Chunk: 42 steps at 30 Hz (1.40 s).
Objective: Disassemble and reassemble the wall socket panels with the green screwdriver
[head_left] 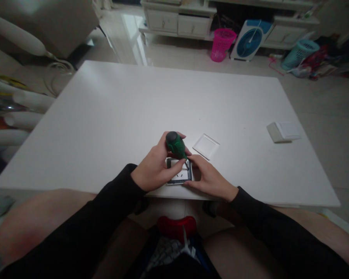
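Note:
My left hand (158,166) is closed around a green screwdriver (176,144) with a black cap on its handle. The screwdriver leans over a wall socket (178,177), white in the middle with a dark frame, that lies flat near the table's front edge. Its shaft points down at the right side of the socket; whether the tip sits in a screw I cannot tell. Fingers of my right hand (211,179) grip the socket's right edge. Just beyond that hand lies a square white cover frame (206,146).
A white table (128,112) spreads out before me. Toward its right side sits a stack of white square pieces (283,132). On the floor beyond are a pink basket (222,44), a blue and white fan (248,40) and a teal basket (299,53).

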### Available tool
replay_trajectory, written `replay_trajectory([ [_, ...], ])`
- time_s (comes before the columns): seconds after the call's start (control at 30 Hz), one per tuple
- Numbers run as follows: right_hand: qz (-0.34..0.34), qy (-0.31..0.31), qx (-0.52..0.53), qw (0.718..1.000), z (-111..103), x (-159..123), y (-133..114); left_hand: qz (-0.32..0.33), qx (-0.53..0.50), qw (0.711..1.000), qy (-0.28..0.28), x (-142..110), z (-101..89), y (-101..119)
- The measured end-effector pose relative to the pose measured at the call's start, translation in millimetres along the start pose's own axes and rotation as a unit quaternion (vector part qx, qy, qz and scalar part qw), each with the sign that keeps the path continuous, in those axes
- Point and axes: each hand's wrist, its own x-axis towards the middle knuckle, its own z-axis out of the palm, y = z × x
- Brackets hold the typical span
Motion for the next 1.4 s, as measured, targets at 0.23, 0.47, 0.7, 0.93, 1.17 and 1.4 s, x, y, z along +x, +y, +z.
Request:
replay_trajectory([
  [0.23,-0.001,-0.005,-0.003,1.0,-0.3,1.4,-2.6,0.029,0.065,0.997,0.013,-0.4,2.2,-1.1],
  [0.47,-0.006,-0.003,0.004,1.0,-1.8,1.5,-2.2,-0.011,-0.011,1.0,0.007,-2.6,3.2,4.1],
  [0.7,0.01,-0.011,0.002,1.0,-3.8,1.7,-3.7,0.034,-0.009,0.999,-0.004,-4.4,5.9,-7.0],
  [0.93,0.01,-0.01,0.003,1.0,-3.1,1.9,-2.1,0.027,0.004,0.999,0.025,-1.0,7.9,-6.8],
  [1.17,-0.009,-0.002,0.0,1.0,-2.2,1.0,0.6,0.045,-0.009,0.999,-0.016,-5.0,10.7,0.8],
  [1.4,0.01,-0.007,0.001,1.0,-3.1,1.6,-0.6,0.033,-0.006,0.999,-0.034,-5.1,13.1,1.5],
])
